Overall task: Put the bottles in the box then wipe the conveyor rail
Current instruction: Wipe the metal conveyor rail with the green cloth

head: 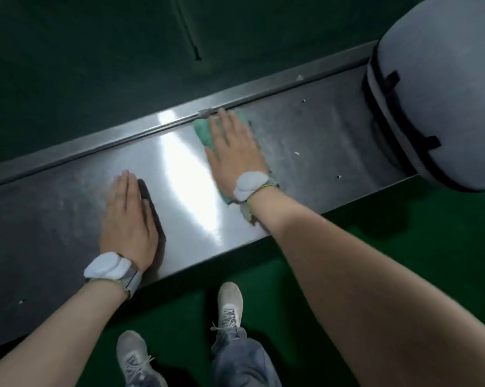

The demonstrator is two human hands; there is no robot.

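Note:
A long stainless-steel conveyor rail (68, 196) runs diagonally across the view, with a raised lip along its far edge. My right hand (235, 146) lies flat, fingers extended, pressing a green cloth (203, 132) onto the steel near that far lip. The cloth's edges show past my fingers and under my wrist. My left hand (128, 216) rests palm down on the bare steel to the left, fingers together, holding nothing. Both wrists carry white bands. No bottles or box are in view.
A large grey padded case (442, 88) with black straps sits on the rail at the right end. A dark green belt surface (96, 51) lies beyond the rail. Green floor and my two shoes (230, 305) are below the near edge.

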